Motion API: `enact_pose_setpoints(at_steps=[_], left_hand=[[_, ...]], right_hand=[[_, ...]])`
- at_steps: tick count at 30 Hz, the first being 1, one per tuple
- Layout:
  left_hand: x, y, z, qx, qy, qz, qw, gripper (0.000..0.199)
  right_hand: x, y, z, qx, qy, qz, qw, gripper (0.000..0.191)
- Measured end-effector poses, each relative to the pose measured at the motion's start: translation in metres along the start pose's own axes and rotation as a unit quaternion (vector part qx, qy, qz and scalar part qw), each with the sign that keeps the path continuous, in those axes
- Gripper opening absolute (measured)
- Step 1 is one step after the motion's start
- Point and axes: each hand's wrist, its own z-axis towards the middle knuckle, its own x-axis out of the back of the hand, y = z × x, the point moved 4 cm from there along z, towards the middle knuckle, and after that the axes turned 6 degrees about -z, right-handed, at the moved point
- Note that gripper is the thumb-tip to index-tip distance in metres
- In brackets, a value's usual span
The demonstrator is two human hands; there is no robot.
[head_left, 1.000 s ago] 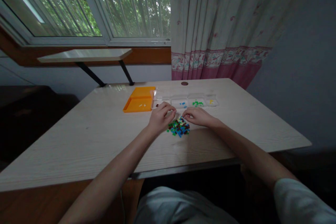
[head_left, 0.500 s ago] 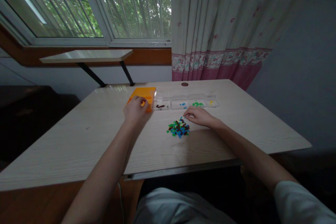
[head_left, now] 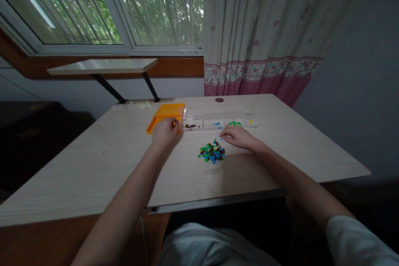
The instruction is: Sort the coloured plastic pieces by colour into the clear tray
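Note:
A heap of small green, blue, brown and yellow pieces (head_left: 212,152) lies on the table. Just above its right side is my right hand (head_left: 237,136), fingers pinched, with a small blue piece at the fingertips. My left hand (head_left: 166,131) is closed over the front of the orange tray (head_left: 170,110); what its fingers hold, if anything, is too small to name. Beside the orange tray, a clear compartment tray (head_left: 203,124) holds brown pieces (head_left: 190,126), blue pieces (head_left: 217,125), green pieces (head_left: 235,123) and yellow pieces (head_left: 251,122) in separate compartments.
The pale wooden table (head_left: 93,166) carries a raised shelf (head_left: 104,66) on black legs at the back left. A round brown disc (head_left: 219,100) is set near the back edge. Behind are a window and a patterned curtain (head_left: 262,29).
My left hand has shifted slightly right and down, uncovering more of the orange tray's left side. My right hand has moved slightly right, and a blue piece now shows at its fingertips.

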Motion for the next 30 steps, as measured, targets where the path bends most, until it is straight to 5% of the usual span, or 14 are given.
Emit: enact_pose_setpoints(at_steps=[9, 17, 30], left_hand=[[-0.027, 0.071, -0.032, -0.263, -0.134, -0.136, 0.946, 0.024], [-0.03, 0.077, -0.035, -0.276, -0.114, -0.184, 0.936, 0.019], [-0.029, 0.082, -0.037, -0.293, -0.097, -0.217, 0.926, 0.015]], right_hand=[[0.0, -0.001, 0.002, -0.014, 0.005, -0.006, 1.0, 0.014], [0.006, -0.029, 0.003, 0.029, 0.093, 0.028, 0.995, 0.016], [0.004, -0.037, 0.003, 0.046, 0.11, 0.027, 0.992, 0.013]])
